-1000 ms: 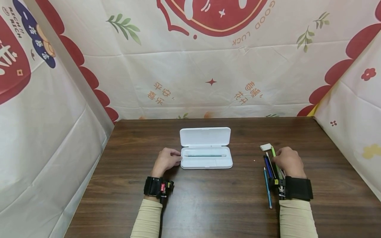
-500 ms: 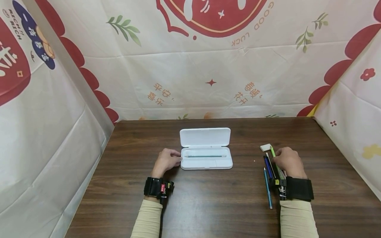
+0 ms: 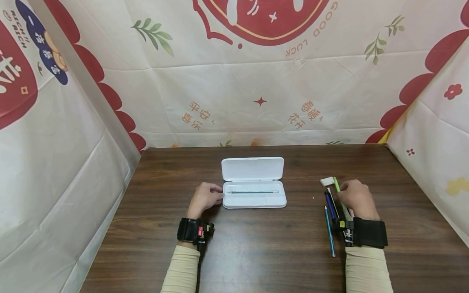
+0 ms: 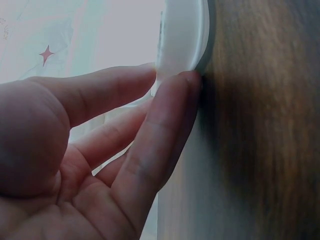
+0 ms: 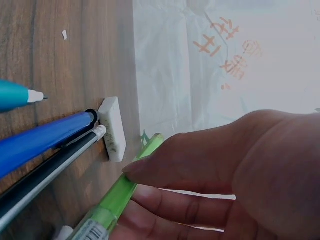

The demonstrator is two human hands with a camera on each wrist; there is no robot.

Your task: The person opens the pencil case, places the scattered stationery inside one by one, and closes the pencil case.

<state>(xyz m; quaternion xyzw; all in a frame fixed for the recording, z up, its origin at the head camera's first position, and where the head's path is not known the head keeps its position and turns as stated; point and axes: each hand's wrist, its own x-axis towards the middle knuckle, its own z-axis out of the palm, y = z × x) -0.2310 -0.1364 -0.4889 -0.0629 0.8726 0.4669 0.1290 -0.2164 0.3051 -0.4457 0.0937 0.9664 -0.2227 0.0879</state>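
An open white pencil case (image 3: 254, 202) lies on the table, its lid tipped back and a thin pale-green pencil (image 3: 253, 191) inside. My left hand (image 3: 205, 198) pinches the case's left end between thumb and fingers, as the left wrist view shows. To the right, my right hand (image 3: 357, 197) holds a light-green pen (image 5: 120, 197) with a barcode label, thumb against fingers. Beside it lie a black pen with a silver strip (image 5: 50, 175), a blue pen (image 5: 47, 140) and a teal pen (image 5: 14, 95). The hand hides part of the bundle.
A white eraser (image 3: 327, 181) sits just beyond the pen tips. One tiny white scrap (image 5: 64, 35) lies on the brown wooden table (image 3: 264, 248). Printed white cloth (image 3: 234, 89) hangs along the back and both sides.
My right hand has shifted very slightly to the right and away from me. The left hand and the pencil case stay put.
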